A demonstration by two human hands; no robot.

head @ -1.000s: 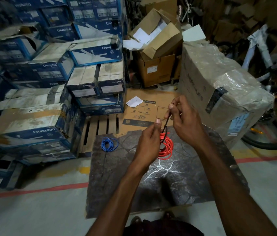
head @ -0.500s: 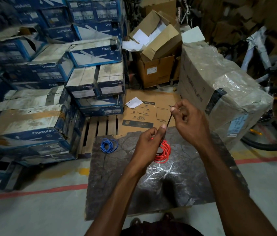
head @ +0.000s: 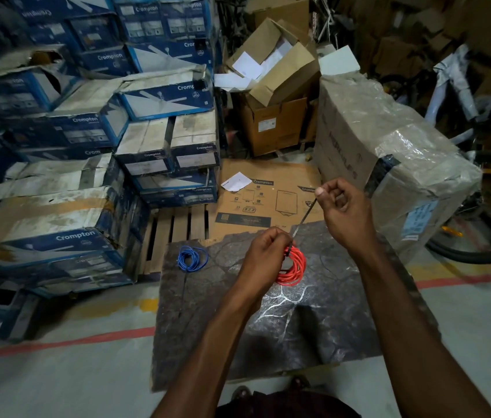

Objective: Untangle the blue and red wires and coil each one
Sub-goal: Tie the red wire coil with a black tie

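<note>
1. The large blue box (head: 79, 235) at the low left carries "Crompton" in white letters.
2. The same "Crompton" stands on the second blue box (head: 85, 119) above it, on the third blue box (head: 109, 56) and on the top blue box (head: 146, 9).
3. The fan-picture box (head: 166, 98) shows only "Crompt", cut at its edge.
4. The left small box (head: 152, 154) and the right small box (head: 204, 147) each have a small "Crompton".
5. The flat cardboard sheet (head: 268, 200) on the floor reads "Crompton" near its far edge. Its other print is too small to read.
6. The wrapped carton (head: 389, 140) has dark letters on its side, perhaps "HERCULES", but they are unclear under the film.

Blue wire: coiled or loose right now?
Coiled. The blue wire lies as a small ring of loops on the dark slab, apart from the red wire.
</note>
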